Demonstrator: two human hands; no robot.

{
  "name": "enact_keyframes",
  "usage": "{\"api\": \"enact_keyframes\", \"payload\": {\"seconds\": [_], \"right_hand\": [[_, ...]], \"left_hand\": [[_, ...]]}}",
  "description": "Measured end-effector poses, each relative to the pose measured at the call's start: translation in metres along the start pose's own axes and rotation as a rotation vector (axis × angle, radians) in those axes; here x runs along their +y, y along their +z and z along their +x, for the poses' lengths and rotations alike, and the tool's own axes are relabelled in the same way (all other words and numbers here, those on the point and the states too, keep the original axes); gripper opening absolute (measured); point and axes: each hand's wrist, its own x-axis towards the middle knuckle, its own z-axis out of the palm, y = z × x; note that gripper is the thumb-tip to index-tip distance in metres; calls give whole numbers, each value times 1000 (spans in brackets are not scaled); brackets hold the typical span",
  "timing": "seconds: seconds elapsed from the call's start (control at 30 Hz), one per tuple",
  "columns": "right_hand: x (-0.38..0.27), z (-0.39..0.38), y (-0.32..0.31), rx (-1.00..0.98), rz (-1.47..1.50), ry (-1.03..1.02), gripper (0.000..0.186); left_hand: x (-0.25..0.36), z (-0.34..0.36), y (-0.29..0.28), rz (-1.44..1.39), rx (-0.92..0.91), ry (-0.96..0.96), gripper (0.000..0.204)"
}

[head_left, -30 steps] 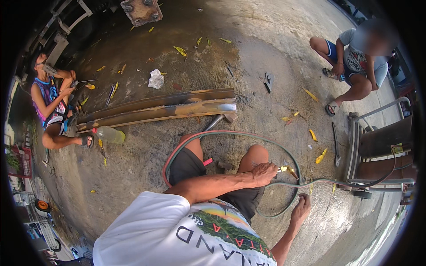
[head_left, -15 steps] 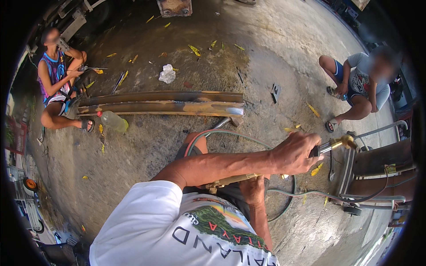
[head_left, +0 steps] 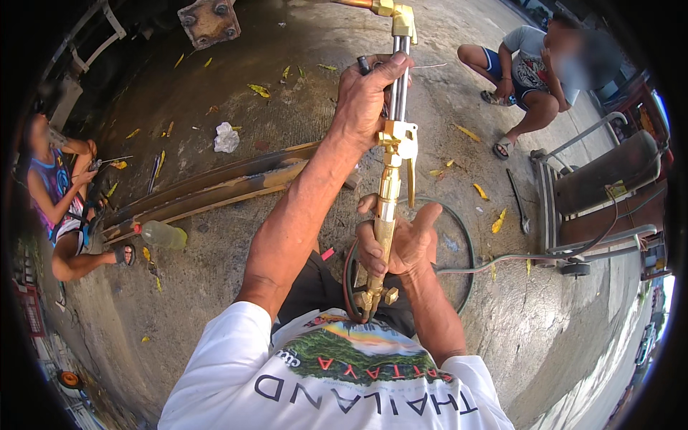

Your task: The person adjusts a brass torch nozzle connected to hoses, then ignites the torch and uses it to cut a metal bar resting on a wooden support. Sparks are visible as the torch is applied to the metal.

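A brass cutting torch [head_left: 388, 193] stretches away from my body, its angled head [head_left: 403, 21] at the top of the view. My left hand [head_left: 362, 104] is closed around the silver tubes below the head, thumb laid along them. A small dark cylinder [head_left: 364, 66] pokes out by its knuckles, and a thin wire [head_left: 430, 66] shows on the other side; how it is held is hidden. Lower down, my right hand [head_left: 405, 244] curls its fingers round the brass handle, with the thumb sticking out. Valve knobs [head_left: 389, 294] sit at the handle's near end, close to my shirt.
Long rusty steel beams [head_left: 208, 183] lie on the concrete at left, beside a plastic bottle [head_left: 163, 234]. One person [head_left: 57, 186] sits at far left; another [head_left: 527, 75] crouches at right. Gas cylinders [head_left: 609, 172] rest on a trolley, with a hose [head_left: 494, 256] running toward me.
The torch has swung from pointing right to pointing away from me, and my left arm has swung with it. My right hand is now plainly visible on the handle. The view has shifted.
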Motion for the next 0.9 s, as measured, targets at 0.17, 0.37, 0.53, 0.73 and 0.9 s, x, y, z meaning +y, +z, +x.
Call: {"api": "enact_keyframes", "payload": {"seconds": [0.17,0.37,0.53,0.73,0.9], "right_hand": [[8,18,17,129,42,43,110],[10,25,7,351,-78,-42,86],[4,21,-18,509,-5,-132,73],[10,9,-88,642,24,-207,74],[0,12,-104,744,50,-214,82]], "left_hand": [[-4,-8,-29,-379,-89,-101,40],[-8,-5,-67,564,127,17,40],[-34,-92,-105,1045,122,-92,44],[-41,-219,-76,1071,-79,-476,38],[-43,-236,-75,1109,-15,-318,36]]}}
